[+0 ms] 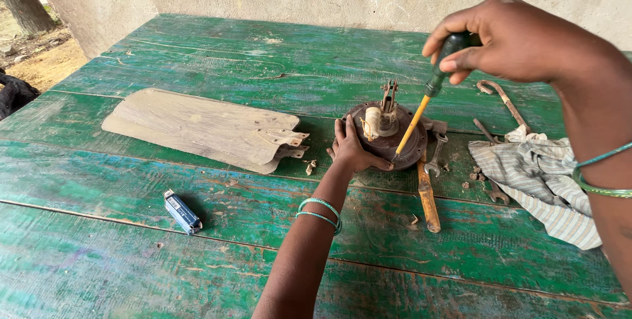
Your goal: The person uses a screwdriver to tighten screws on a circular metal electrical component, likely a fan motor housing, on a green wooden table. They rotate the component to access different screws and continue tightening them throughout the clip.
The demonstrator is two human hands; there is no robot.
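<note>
- A dark bundle is cut off by the frame edge at 9 o'clock, too little of it showing to identify.
- Stacked weathered fan blades lie flat on the green wooden table, at 9 o'clock of the motor housing, well apart from a small blue box-shaped object nearer the camera at 7 o'clock.
- The left hand, two green bangles on its wrist, presses its spread fingers against the near-left rim of the round rusty fan motor housing at table centre; the palm covers that part of the rim.
- The right hand, at 1 o'clock of the housing, is closed around the dark handle of a screwdriver; its yellow shaft slants down to the housing's near-right edge, the tip hard to make out.
- A wooden-handled tool lies at 5 o'clock of the housing, its head partly hidden beside a small spanner.
- A striped cloth at 3 o'clock covers parts of other metal tools; a hooked rod runs under it.
</note>
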